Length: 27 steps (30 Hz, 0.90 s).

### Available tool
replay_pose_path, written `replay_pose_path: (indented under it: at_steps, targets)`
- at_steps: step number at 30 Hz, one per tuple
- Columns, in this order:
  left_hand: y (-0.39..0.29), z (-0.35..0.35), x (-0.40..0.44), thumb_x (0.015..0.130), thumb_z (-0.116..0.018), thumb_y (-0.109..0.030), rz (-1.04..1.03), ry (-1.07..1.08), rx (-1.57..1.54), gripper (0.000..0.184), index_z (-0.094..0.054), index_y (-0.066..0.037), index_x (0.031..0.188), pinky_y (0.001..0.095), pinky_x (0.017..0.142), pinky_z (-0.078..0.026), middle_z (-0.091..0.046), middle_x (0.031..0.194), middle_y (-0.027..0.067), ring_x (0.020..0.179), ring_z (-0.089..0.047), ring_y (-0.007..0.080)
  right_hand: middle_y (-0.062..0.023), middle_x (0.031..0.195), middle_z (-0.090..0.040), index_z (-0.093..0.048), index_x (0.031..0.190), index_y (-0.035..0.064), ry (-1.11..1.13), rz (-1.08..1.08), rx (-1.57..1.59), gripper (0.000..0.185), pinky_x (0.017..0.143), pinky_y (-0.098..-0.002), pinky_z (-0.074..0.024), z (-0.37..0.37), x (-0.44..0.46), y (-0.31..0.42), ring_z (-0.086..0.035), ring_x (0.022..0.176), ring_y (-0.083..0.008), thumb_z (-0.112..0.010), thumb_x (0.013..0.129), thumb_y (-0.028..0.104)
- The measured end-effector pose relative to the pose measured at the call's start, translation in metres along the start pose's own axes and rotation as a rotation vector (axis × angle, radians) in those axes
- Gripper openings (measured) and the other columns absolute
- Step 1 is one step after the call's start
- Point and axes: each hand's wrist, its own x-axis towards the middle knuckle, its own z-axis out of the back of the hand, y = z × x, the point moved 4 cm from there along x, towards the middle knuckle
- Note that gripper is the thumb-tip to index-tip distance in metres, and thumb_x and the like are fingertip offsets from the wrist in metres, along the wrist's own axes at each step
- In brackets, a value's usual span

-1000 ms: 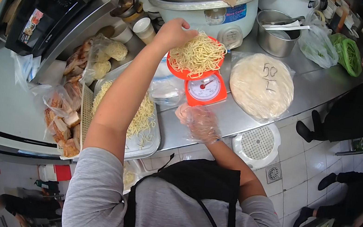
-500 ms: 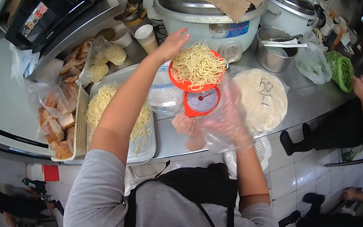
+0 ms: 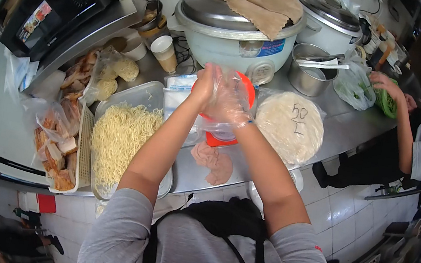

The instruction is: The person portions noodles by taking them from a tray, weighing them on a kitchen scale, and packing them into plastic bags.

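My right hand [image 3: 231, 102], covered in clear plastic, is over the red dish [image 3: 251, 89] of a small kitchen scale [image 3: 220, 139]. Its fingers curl inward, and whatever is within them is hidden. Against it on the left, my left hand [image 3: 203, 86] is bare and closed at the edge of the clear plastic bag [image 3: 224, 79]. No noodles show on the visible part of the dish. Left of my forearms, a metal tray [image 3: 158, 96] holds a heap of pale yellow noodles [image 3: 125, 140].
A round plastic-wrapped stack marked "50" [image 3: 290, 127] lies right of the scale. Behind stand a large rice cooker [image 3: 223, 46] and a steel pot [image 3: 311, 78]. A pink cloth [image 3: 212, 163] lies in front. At right, another person's hand [image 3: 388, 86] touches a green bag [image 3: 386, 103].
My right hand has moved left and up onto the dish, meeting my left hand. The noodles on the dish are out of sight. The other person's arm has come further into view.
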Motion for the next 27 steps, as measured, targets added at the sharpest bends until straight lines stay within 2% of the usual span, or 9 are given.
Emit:
replay_pose_path:
  at_steps: [3,6,9,15,16,18,20,25,27]
  targets:
    - [0.012,0.001,0.004,0.089,-0.018,-0.042,-0.158,0.124,0.033,0.058,-0.048,0.005,0.102,0.0317,0.084,-0.035,-0.051,0.104,0.0154,0.095,-0.049,0.0239,-0.0168,0.108,-0.05,-0.042,0.114,0.0108,0.263,-0.101,0.256,0.069,0.079,-0.0388,-0.0403,0.0,0.016,-0.004,-0.048,0.1,-0.0316,-0.068,0.055,0.037]
    - [0.005,0.004,-0.007,0.089,-0.018,-0.04,-0.304,0.137,0.327,0.057,-0.049,0.006,0.101,0.0344,0.086,-0.034,-0.05,0.105,0.0212,0.098,-0.048,0.0312,-0.0128,0.096,-0.056,-0.05,0.1,0.0079,0.253,-0.207,0.239,0.055,0.068,-0.0366,-0.0444,-0.017,0.017,-0.014,-0.055,0.085,-0.0287,-0.07,0.054,0.032]
    - [-0.003,0.007,-0.01,0.088,-0.018,-0.038,-0.465,0.106,0.712,0.055,-0.051,0.006,0.099,0.037,0.086,-0.034,-0.05,0.101,0.0268,0.099,-0.046,0.0374,-0.0132,0.097,-0.056,-0.052,0.1,0.0112,0.339,-0.235,0.197,0.05,0.075,-0.0382,-0.044,-0.011,0.018,-0.014,-0.053,0.092,-0.0298,-0.069,0.056,0.028]
    - [-0.039,0.036,-0.018,0.084,-0.028,-0.046,-0.369,0.251,0.968,0.058,-0.053,0.004,0.096,0.0371,0.077,-0.038,-0.055,0.095,0.0232,0.09,-0.051,0.0348,-0.0117,0.108,-0.05,-0.049,0.107,0.0127,0.274,-0.164,0.066,0.066,0.085,-0.0366,-0.0394,-0.014,0.015,-0.015,-0.047,0.103,-0.0268,-0.073,0.05,0.035]
    - [-0.042,0.043,-0.017,0.079,-0.041,-0.045,-0.286,0.194,0.989,0.051,-0.055,0.002,0.092,0.0371,0.077,-0.039,-0.054,0.094,0.0227,0.088,-0.051,0.0354,-0.0119,0.11,-0.049,-0.048,0.109,0.013,0.268,-0.153,0.054,0.066,0.085,-0.0368,-0.0389,-0.012,0.014,-0.017,-0.046,0.104,-0.0272,-0.073,0.052,0.034]
    - [-0.052,0.04,-0.043,0.07,-0.057,-0.037,-0.636,0.036,0.993,0.042,-0.054,-0.001,0.093,0.0367,0.079,-0.038,-0.052,0.095,0.0189,0.091,-0.049,0.0333,-0.0123,0.113,-0.047,-0.046,0.112,0.0136,0.268,-0.107,0.033,0.066,0.087,-0.037,-0.0378,-0.01,0.011,-0.014,-0.044,0.106,-0.0279,-0.072,0.054,0.032]
    - [-0.064,0.012,-0.087,0.059,-0.068,-0.029,-1.268,0.289,0.976,0.046,-0.052,-0.006,0.096,0.0374,0.08,-0.038,-0.049,0.095,0.0154,0.096,-0.045,0.0321,-0.012,0.112,-0.048,-0.046,0.111,0.0126,0.268,-0.067,0.025,0.063,0.087,-0.0364,-0.0372,-0.01,0.011,-0.01,-0.044,0.106,-0.0271,-0.071,0.056,0.029]
    - [-0.037,-0.014,-0.078,0.057,-0.067,-0.023,-1.351,0.37,1.141,0.043,-0.052,-0.011,0.095,0.0378,0.079,-0.038,-0.05,0.094,0.0162,0.096,-0.045,0.032,-0.0114,0.111,-0.049,-0.047,0.111,0.0103,0.256,-0.042,0.19,0.055,0.088,-0.035,-0.0355,-0.019,0.015,-0.017,-0.045,0.105,-0.0252,-0.067,0.061,0.023]
    - [-0.041,-0.017,-0.062,0.06,-0.062,-0.019,-1.018,0.507,1.174,0.033,-0.053,-0.01,0.091,0.0373,0.078,-0.039,-0.051,0.093,0.0158,0.094,-0.046,0.0314,-0.0112,0.111,-0.05,-0.047,0.11,0.0093,0.258,-0.039,0.298,0.052,0.089,-0.0344,-0.0348,-0.02,0.018,-0.024,-0.045,0.105,-0.0244,-0.065,0.062,0.02]
